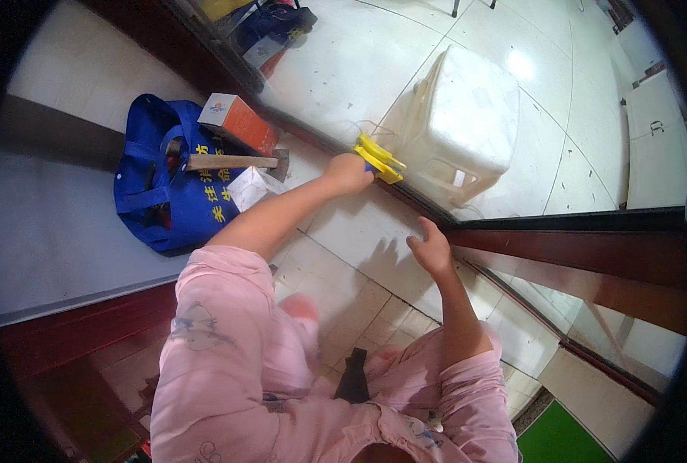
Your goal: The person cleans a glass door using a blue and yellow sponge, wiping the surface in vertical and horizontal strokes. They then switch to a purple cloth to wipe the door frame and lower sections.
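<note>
My left hand [350, 173] grips a yellow-and-blue hand tool [381, 168] low beside the glass pane. Its shape resembles a two-sided window wiper, but its exact kind is unclear. A second yellow layer [378, 149] shows just behind it; whether this is a second piece or a reflection I cannot tell. Thin cord [372, 124] curls near it. With index finger and thumb apart, my right hand [433, 249] holds nothing. It hovers near the corner where the dark frame [448, 217] meets a red-brown door edge [569, 254]. Its shadow falls on the floor tiles [349, 231].
Beyond the frame stands a white plastic stool [475, 110]. On the left lie a blue tote bag [196, 228] bearing yellow writing, an orange-and-white box [249, 127], a white box [253, 188] and a wooden-handled hammer or hatchet [233, 162]. A green mat [566, 437] lies lower right.
</note>
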The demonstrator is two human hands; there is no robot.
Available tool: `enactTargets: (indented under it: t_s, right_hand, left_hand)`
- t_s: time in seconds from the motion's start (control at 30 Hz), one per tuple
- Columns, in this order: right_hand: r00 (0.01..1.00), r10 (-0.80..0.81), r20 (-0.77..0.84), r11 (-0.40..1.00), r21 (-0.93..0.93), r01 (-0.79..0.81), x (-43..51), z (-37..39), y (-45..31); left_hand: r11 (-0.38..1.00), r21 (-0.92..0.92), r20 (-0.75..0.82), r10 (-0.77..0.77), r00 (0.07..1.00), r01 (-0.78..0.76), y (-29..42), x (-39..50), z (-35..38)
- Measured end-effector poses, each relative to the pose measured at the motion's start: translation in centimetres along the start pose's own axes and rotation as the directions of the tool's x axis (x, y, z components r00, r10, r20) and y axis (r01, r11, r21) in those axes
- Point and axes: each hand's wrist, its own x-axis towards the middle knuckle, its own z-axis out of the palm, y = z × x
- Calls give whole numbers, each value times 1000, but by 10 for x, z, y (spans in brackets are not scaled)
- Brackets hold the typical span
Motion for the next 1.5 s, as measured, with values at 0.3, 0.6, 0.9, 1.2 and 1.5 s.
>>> enactTargets:
  t_s: [0.3, 0.6, 0.9, 1.2, 1.5]
  right_hand:
    - [993, -101, 66, 989, -98, 107, -21, 3, -10]
    - [983, -182, 3, 969, -168, 180, -28, -6, 20]
    - [990, -120, 68, 972, -195, 132, -27, -4, 17]
    - [993, -97, 68, 958, -263, 111, -25, -4, 23]
    - [956, -211, 205, 922, -282, 264, -42, -3, 14]
  left_hand:
    - [970, -102, 59, 225, 973, -219, 88, -15, 55]
    - [950, -180, 48, 269, 962, -256, 126, -27, 82]
    - [839, -495, -531, -87, 843, -226, 136, -61, 102]
    - [834, -490, -599, -109, 794, -256, 136, -51, 126]
    - [802, -587, -403, -408, 819, 110, 107, -78, 112]
